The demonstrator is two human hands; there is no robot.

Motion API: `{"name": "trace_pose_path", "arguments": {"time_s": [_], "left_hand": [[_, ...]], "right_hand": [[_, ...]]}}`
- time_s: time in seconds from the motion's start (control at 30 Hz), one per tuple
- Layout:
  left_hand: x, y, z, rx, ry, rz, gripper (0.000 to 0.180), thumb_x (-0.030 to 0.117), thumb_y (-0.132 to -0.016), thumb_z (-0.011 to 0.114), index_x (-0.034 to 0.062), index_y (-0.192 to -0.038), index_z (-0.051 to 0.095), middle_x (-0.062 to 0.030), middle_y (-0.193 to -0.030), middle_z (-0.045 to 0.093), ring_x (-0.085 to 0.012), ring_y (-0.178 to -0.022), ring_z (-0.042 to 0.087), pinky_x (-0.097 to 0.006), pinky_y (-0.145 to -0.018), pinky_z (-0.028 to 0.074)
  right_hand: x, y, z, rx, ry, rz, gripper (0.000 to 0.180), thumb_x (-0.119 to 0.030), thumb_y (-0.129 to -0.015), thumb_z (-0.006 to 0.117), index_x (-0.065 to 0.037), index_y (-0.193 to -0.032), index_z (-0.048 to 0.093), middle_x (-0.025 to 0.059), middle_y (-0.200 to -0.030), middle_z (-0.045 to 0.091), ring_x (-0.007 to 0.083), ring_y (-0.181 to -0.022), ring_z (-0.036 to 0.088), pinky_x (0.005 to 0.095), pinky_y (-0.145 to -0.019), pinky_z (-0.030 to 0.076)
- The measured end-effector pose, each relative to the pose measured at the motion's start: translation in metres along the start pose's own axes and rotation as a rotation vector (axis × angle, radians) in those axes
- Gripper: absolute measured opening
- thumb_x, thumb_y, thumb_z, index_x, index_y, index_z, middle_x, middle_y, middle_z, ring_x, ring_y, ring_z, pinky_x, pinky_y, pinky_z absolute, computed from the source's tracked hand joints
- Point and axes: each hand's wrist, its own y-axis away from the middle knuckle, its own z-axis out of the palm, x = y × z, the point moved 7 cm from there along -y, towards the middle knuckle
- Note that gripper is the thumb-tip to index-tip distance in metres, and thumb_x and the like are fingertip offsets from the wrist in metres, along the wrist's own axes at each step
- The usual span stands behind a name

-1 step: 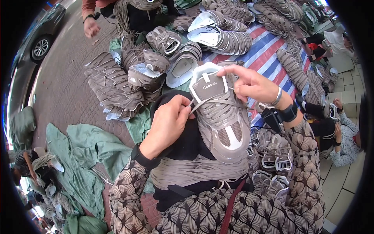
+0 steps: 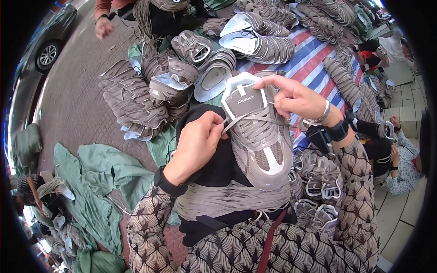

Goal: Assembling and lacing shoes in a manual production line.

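A grey mesh shoe upper [image 2: 261,150] with a white tongue [image 2: 243,98] lies on my lap, toe toward me. My left hand [image 2: 198,145] pinches the end of a grey lace [image 2: 236,120] at the upper's left eyelets. On the other side, my right hand [image 2: 296,98] grips the lace by the top right eyelets, thumb and forefinger closed on it next to the tongue. A bundle of loose grey laces [image 2: 227,200] drapes across my lap under the upper.
Stacks of grey uppers [image 2: 132,104] cover a striped tarpaulin [image 2: 314,63] ahead. Several laced uppers [image 2: 318,182] lie by my right knee. Green cloth [image 2: 100,177] spreads at left. Another person's hand [image 2: 104,27] reaches in at the top; a person [image 2: 400,154] sits at right. A car [image 2: 45,45] stands far left.
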Motion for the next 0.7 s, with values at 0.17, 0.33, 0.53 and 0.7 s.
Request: {"name": "trace_pose_path", "arguments": {"time_s": [0.17, 0.33, 0.53, 0.7], "left_hand": [[0.008, -0.003, 0.000, 0.044, -0.096, 0.089, 0.012, 0.010, -0.087, 0.058, -0.0013, -0.085, 0.061, -0.0097, -0.067, 0.066, -0.0177, -0.058, 0.063, -0.029, -0.054, 0.046], [0.013, -0.004, 0.000, 0.136, -0.275, 0.143, 0.010, 0.012, -0.083, 0.059, 0.0030, -0.084, 0.061, -0.0144, -0.066, 0.063, -0.0321, -0.062, 0.062, -0.039, -0.056, 0.047], [0.019, -0.006, 0.001, 0.143, -0.377, 0.190, 0.010, 0.013, -0.083, 0.057, 0.0035, -0.081, 0.059, -0.0165, -0.065, 0.061, -0.0377, -0.064, 0.060, -0.046, -0.057, 0.045], [0.032, -0.020, 0.013, 0.130, -0.540, 0.207, 0.013, 0.014, -0.081, 0.055, 0.0012, -0.079, 0.055, -0.0175, -0.066, 0.061, -0.0391, -0.062, 0.060, -0.049, -0.057, 0.046]], "right_hand": [[-0.029, -0.006, 0.003, -0.008, 0.623, -0.062, 0.037, 0.000, -0.074, 0.046, -0.004, -0.111, 0.049, 0.0083, -0.064, 0.055, 0.0206, -0.060, 0.057, 0.0338, -0.059, 0.045], [-0.036, -0.012, 0.017, 0.075, 0.978, -0.042, 0.027, -0.001, -0.074, 0.048, -0.003, -0.101, 0.048, 0.0213, -0.074, 0.061, 0.0407, -0.077, 0.060, 0.0493, -0.069, 0.045], [-0.033, -0.011, 0.018, 0.097, 1.072, -0.203, 0.026, -0.001, -0.075, 0.048, -0.004, -0.101, 0.046, 0.0178, -0.058, 0.054, 0.0394, -0.060, 0.057, 0.0493, -0.056, 0.042], [-0.032, -0.018, 0.022, 0.073, 1.123, -0.091, 0.025, 0.000, -0.075, 0.047, -0.002, -0.099, 0.047, 0.0200, -0.066, 0.058, 0.0400, -0.069, 0.059, 0.0491, -0.063, 0.044]]}}
